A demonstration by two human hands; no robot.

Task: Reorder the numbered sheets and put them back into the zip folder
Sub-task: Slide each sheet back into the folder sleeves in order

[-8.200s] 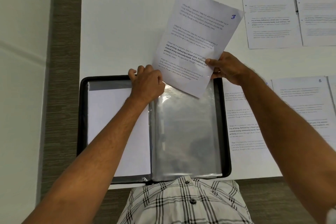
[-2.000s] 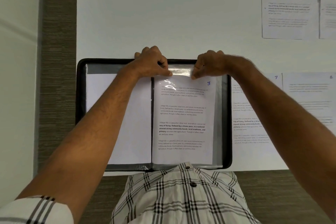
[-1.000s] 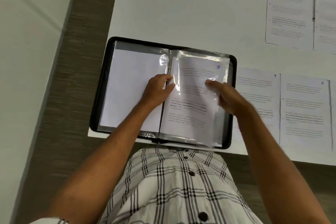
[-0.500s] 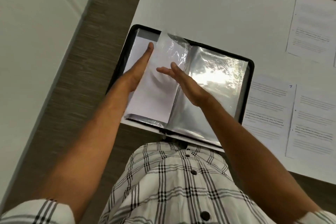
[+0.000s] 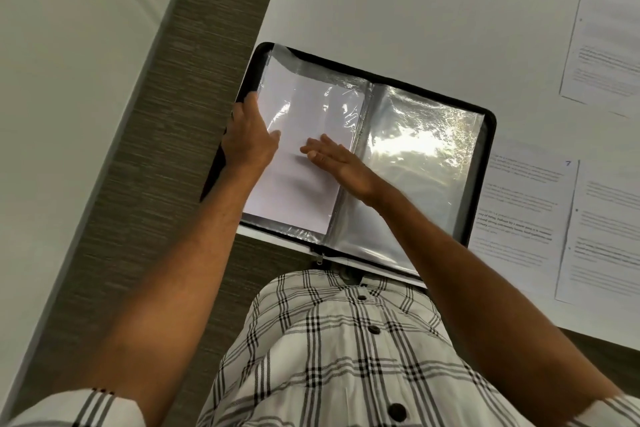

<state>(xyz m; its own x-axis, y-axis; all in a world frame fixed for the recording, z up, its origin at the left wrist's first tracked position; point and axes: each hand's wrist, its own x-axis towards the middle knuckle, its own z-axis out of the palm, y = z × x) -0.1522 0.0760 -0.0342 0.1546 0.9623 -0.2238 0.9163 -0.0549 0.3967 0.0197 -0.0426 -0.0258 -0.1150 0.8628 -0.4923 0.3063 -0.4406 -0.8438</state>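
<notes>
Partway through at best, with right hand (image 5: pixel 337 159) flat and straight-fingered on filled sleeve (image 5: pixel 304 146) of open zip folder (image 5: pixel 486 163), left hand (image 5: pixel 247 139) resting alongside, fingers relaxed, empty sleeve (image 5: pixel 412 163) and sheet 7 (image 5: pixel 519 204) waiting rightward.

Sheet 3, loose above the zip folder (image 5: pixel 486 163) eight seconds ago and then slid into the right sleeve, now lies flipped to the left page (image 5: pixel 304 156), blank back up. The right hand (image 5: pixel 332 158) lies flat on it; the left hand (image 5: pixel 247 137) has moved to the folder's left edge.
</notes>
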